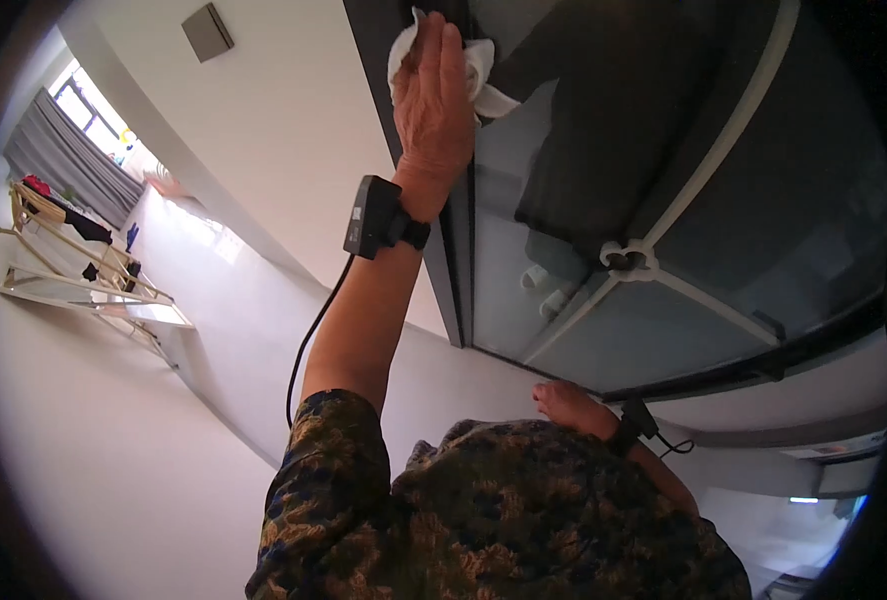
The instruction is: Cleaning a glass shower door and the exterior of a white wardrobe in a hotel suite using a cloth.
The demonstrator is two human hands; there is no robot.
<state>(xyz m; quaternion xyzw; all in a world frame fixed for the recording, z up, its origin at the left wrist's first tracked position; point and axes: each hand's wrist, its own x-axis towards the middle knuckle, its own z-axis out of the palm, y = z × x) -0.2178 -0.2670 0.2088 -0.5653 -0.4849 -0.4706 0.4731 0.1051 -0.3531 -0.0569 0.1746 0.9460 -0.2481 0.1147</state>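
My left hand (434, 112) is raised high and presses a crumpled white cloth (481, 71) against the dark door frame and the edge of its glass. Parts of the cloth stick out on both sides of the fingers. The glass panel (586, 315) has pale decorative bars (721, 142) that meet at a small ring-shaped ornament (629, 260). Lower down, my right hand (574, 409) hangs in front of my body, close to the bottom of the door. Its fingers look partly curled, and I see nothing in them.
A square switch plate (207, 34) is on the white wall beside the dark door frame (451, 292). To the left stands a wooden rack (75, 217) with clothes on it and a mirror (98, 296). Beyond are a grey curtain (75, 150) and a window. A black cable (312, 337) runs from my left wrist device.
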